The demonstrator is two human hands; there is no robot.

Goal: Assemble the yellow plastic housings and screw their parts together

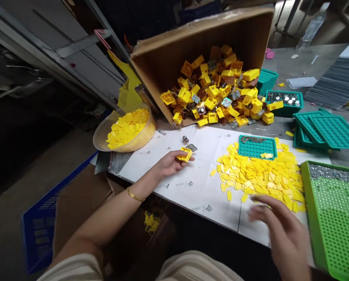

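Head view: yellow casing (pixel 186 155), one, gripped in left hand (pixel 172 164), above white sheet (pixel 205 183). Flat yellow pieces (pixel 259 177), heaped, just beyond right hand (pixel 282 226), the nearer hand; fingers loosely bent, blurred, any hold cannot be told.

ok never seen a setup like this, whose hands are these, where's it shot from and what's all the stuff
There is no machine: these are one person's bare hands, seen in a single picture from a camera worn on their head, looking forward and down. The left hand holds a small hollow yellow plastic block. The right hand is near many flat yellow plastic pieces, too blurred to show whether it holds anything. Those pieces lie on a white printed sheet, beside a rectangular teal gridded tray. Behind, an open brown cardboard box spills similar blocks. A round translucent plastic bowl stands left, a bright green perforated tray right.
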